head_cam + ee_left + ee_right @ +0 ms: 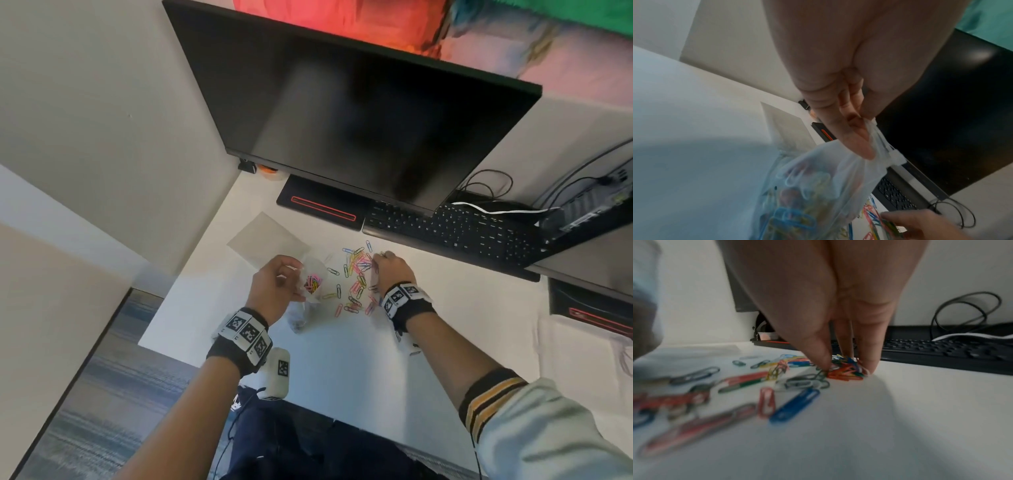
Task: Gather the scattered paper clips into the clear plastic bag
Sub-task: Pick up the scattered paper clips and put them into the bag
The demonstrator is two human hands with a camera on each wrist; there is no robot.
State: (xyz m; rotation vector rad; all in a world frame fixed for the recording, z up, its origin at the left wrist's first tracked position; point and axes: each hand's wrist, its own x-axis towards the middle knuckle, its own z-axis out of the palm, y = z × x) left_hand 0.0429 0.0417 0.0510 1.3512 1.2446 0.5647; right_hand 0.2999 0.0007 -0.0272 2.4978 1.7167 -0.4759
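The clear plastic bag (pixel 310 286) is left of the scattered paper clips (pixel 354 279) on the desk (pixel 342 359). Behind the clips lies the keyboard (pixel 455 233), with the monitor (pixel 342 113) above it.

The thin clear plastic bag (pixel 818 170) looked soft, crinkled and faintly cloudy. The coloured paper clips (pixel 356 274) beside it wore a smooth, glossy coating. The white bench (pixel 342 359) under them was smooth and matt. Behind the clips, the black plastic keyboard (pixel 455 229) looked matt, and the dark monitor screen (pixel 342 113) had a dull sheen.
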